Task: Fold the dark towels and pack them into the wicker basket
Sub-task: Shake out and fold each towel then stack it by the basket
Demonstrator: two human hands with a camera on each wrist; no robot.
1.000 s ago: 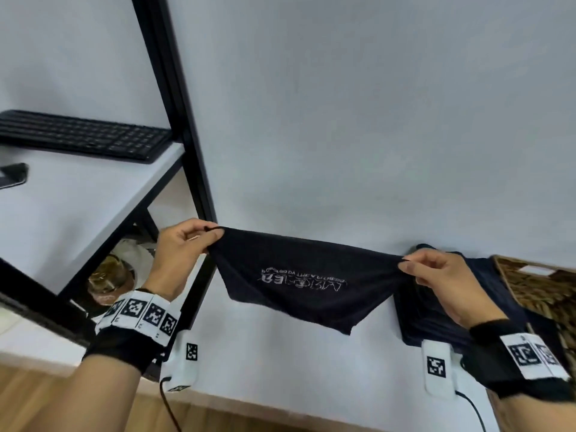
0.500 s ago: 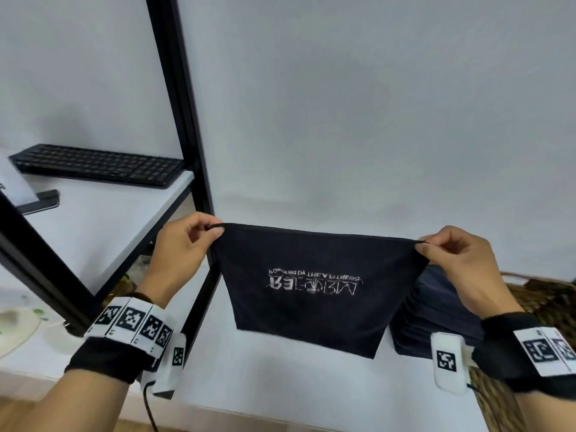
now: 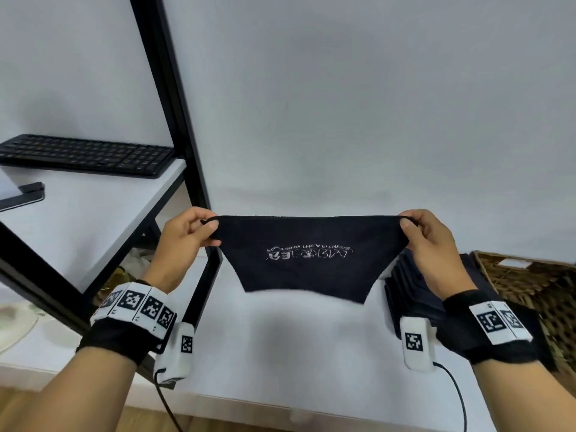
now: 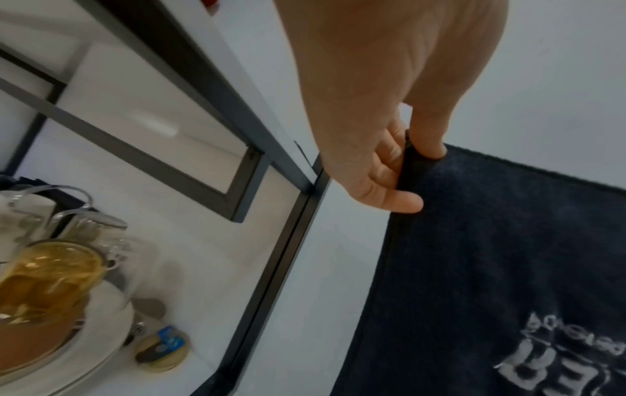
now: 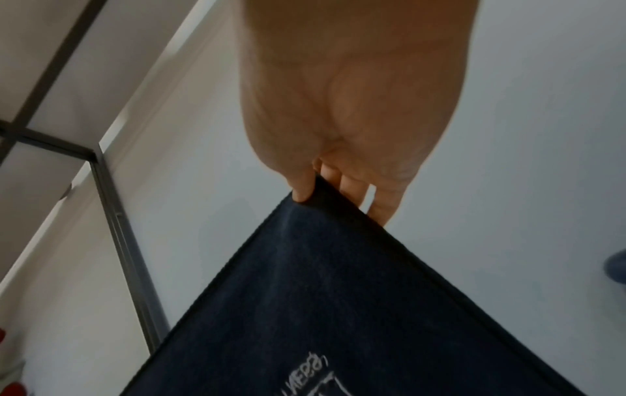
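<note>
White table (image 3: 280,344) carries all. Wicker basket (image 3: 536,285) at its right end; contents mostly hidden, something dark inside. Stack of folded dark towels (image 3: 405,288) just left of basket. One dark towel (image 3: 305,254), white lettering, held taut in the air above table, left of basket: left hand (image 3: 184,241) pinches one top corner, right hand (image 3: 430,244) the other.

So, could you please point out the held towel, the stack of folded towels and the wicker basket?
held towel (image 3: 311,269): head view, middle of the cloth, under the white lettering.
stack of folded towels (image 3: 402,285): head view, layered left edges.
wicker basket (image 3: 489,260): head view, woven left rim.
</note>
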